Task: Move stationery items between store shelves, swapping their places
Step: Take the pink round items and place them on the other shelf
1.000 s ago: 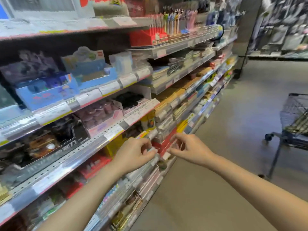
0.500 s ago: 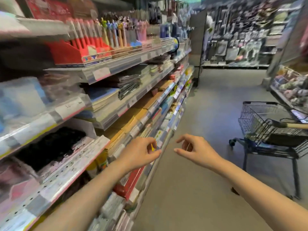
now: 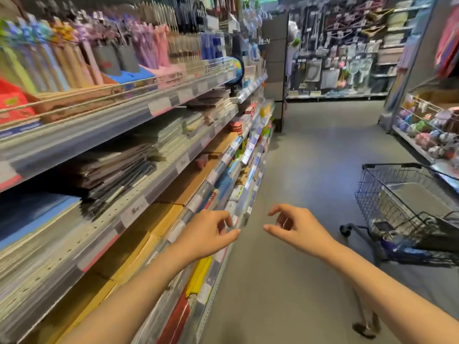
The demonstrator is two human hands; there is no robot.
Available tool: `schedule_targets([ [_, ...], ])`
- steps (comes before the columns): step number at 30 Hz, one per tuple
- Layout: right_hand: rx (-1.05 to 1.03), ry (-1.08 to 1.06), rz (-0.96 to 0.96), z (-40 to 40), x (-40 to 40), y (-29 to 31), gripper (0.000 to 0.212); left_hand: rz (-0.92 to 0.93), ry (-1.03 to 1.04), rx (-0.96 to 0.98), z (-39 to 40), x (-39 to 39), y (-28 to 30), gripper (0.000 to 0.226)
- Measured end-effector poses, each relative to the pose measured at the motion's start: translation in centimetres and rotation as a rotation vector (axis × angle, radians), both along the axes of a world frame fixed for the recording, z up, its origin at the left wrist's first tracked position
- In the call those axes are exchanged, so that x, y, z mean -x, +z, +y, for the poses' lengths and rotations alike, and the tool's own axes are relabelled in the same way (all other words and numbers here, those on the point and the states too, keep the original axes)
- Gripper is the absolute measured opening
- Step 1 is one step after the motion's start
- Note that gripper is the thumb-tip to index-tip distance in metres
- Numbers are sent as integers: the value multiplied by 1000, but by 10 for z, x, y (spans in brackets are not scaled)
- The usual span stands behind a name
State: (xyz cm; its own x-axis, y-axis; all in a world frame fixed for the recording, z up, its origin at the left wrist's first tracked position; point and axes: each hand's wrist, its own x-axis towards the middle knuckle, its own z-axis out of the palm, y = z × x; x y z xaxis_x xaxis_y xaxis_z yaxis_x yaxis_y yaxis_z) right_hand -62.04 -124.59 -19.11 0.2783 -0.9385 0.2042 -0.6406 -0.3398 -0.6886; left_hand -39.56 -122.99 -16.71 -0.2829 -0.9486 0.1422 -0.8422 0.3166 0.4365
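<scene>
Stationery shelves (image 3: 159,108) run along my left, blurred by motion. Pens and pencils in display boxes (image 3: 82,55) fill the top shelf. Below lie dark notebooks (image 3: 116,167), and brown envelopes (image 3: 198,175) on the shelf under that. My left hand (image 3: 206,234) hovers just in front of the lower shelf edge, fingers loosely curled, holding nothing. Over the aisle floor, about a hand's width to the right, my right hand (image 3: 295,227) is also loosely curled and empty.
A wire shopping cart (image 3: 402,207) stands in the aisle at the right. A globe (image 3: 237,70) sits at the far end of the top shelf. Plush items (image 3: 432,130) fill the right-hand shelving. The grey floor (image 3: 310,170) stretches ahead to a wall of hanging goods.
The view has swung right and down the aisle; the shelves slid left and the cart came into view. Both hands came away from the lower shelf edge and stay empty.
</scene>
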Motion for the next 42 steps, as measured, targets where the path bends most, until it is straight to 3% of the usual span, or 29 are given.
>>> schedule_targets([
  [10,-24,131,39,-235,51,12,23,116,164,3,-206,46,-11,20],
  [22,-62,360,31,-452,-17,-23,29,88,453,-104,-358,2,-53,22],
  [31,-95,575,139,-565,-88,-40,31,123,684,-181,-425,-32,-83,23],
  [37,-84,769,244,-621,-134,-61,31,132,913,-129,-462,-29,-107,8],
  [42,25,918,201,-653,-162,-75,20,200,1185,-49,-491,-31,-123,33],
])
